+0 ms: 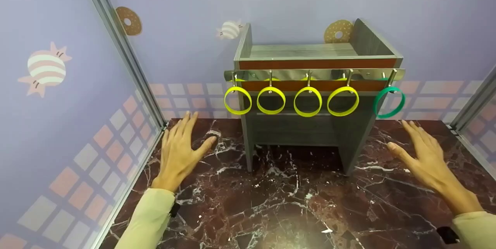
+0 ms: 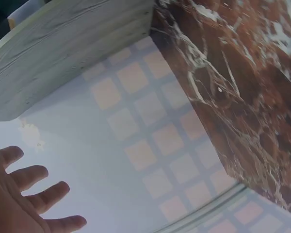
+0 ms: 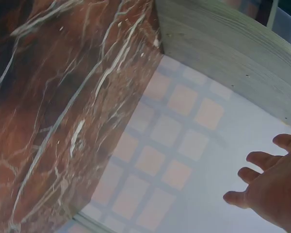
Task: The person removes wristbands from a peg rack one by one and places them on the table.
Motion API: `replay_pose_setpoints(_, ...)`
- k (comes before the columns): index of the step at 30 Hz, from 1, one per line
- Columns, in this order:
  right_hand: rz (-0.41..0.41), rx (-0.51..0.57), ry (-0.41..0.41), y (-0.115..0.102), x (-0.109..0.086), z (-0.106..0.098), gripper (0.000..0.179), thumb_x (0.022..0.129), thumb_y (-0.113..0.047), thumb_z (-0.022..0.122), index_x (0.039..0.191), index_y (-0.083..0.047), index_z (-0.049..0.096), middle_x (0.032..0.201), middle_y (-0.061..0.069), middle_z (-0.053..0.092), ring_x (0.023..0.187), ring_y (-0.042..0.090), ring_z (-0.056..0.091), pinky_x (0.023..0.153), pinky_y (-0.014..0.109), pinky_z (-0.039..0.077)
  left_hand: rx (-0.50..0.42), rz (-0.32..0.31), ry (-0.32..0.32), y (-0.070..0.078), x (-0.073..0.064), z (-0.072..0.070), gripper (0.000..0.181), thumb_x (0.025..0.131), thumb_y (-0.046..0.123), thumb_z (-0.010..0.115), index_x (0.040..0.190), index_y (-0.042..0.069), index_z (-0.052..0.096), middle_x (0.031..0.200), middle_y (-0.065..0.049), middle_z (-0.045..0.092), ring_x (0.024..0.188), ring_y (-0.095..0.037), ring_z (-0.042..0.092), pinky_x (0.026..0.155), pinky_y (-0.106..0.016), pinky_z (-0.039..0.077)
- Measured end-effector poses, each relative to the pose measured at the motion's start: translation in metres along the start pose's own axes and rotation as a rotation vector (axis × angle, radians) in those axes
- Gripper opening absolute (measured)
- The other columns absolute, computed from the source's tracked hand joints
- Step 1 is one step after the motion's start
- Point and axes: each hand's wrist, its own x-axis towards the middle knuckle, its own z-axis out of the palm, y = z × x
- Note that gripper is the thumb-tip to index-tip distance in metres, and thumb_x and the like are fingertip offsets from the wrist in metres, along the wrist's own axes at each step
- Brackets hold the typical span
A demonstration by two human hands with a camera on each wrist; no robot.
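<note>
My left hand (image 1: 180, 154) is held over the dark marbled tabletop, left of a grey wooden rack, fingers straight and thumb spread. On the rack's other side my right hand (image 1: 423, 157) is likewise extended with nothing in it. A metal hook rail (image 1: 281, 74) runs across the front of the grey rack (image 1: 296, 129). From its hooks hang several yellow rings (image 1: 271, 101) and, at the right end, one green ring (image 1: 389, 103). Both wrist views show spread fingers, the left hand (image 2: 26, 191) and the right hand (image 3: 271, 179), each apart from the rack's side panel.
The marbled tabletop (image 1: 271, 210) stretches in front of the rack with small white specks on it. Purple walls (image 1: 178, 28) printed with sweets and tiles enclose the back and sides. Metal corner strips (image 1: 124, 47) stand where the walls meet.
</note>
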Motion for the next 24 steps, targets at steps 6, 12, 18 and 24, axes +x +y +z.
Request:
replay_pose_setpoints(6,0.08,0.142,-0.055,-0.008,0.0,-0.001,0.081,0.108,-0.036,0.059,0.172,-0.02,0.013,0.173,0.029,0.01,0.152,0.063,0.007,0.109,0.089,0.004,-0.18,-0.004,0.114,0.01,0.004,-0.004,0.08,0.097,0.058,0.067,0.161,0.014,0.046,0.16,-0.013,0.05,0.137,-0.043,0.054,0.113,-0.061,0.041)
replay_pose_setpoints(12,0.117,0.215,-0.047,-0.016,0.001,0.002,0.074,0.11,-0.035,0.059,0.171,-0.025,0.02,0.169,0.024,0.029,0.136,0.035,0.054,0.092,0.046,0.059,-0.335,0.001,0.168,0.018,0.01,-0.005,0.074,0.095,0.05,0.074,0.154,0.01,0.053,0.15,-0.012,0.06,0.114,-0.038,0.07,0.099,-0.056,0.055)
replay_pose_setpoints(18,0.097,0.299,-0.002,-0.017,0.003,0.004,0.062,0.111,-0.029,0.058,0.167,-0.022,0.034,0.162,0.018,0.045,0.119,-0.007,0.054,0.084,0.012,0.052,-0.452,-0.008,0.233,0.028,0.017,-0.006,0.063,0.095,0.042,0.077,0.145,0.009,0.06,0.136,-0.009,0.07,0.094,-0.027,0.076,0.08,-0.045,0.064)
replay_pose_setpoints(24,0.072,0.407,0.068,-0.014,0.004,0.017,0.052,0.109,-0.018,0.06,0.159,-0.011,0.048,0.148,-0.003,0.061,0.119,0.001,0.062,0.09,0.013,0.053,-0.575,-0.012,0.237,0.041,0.022,-0.004,0.06,0.096,0.037,0.078,0.145,0.01,0.057,0.13,-0.007,0.074,0.093,-0.024,0.078,0.08,-0.036,0.065)
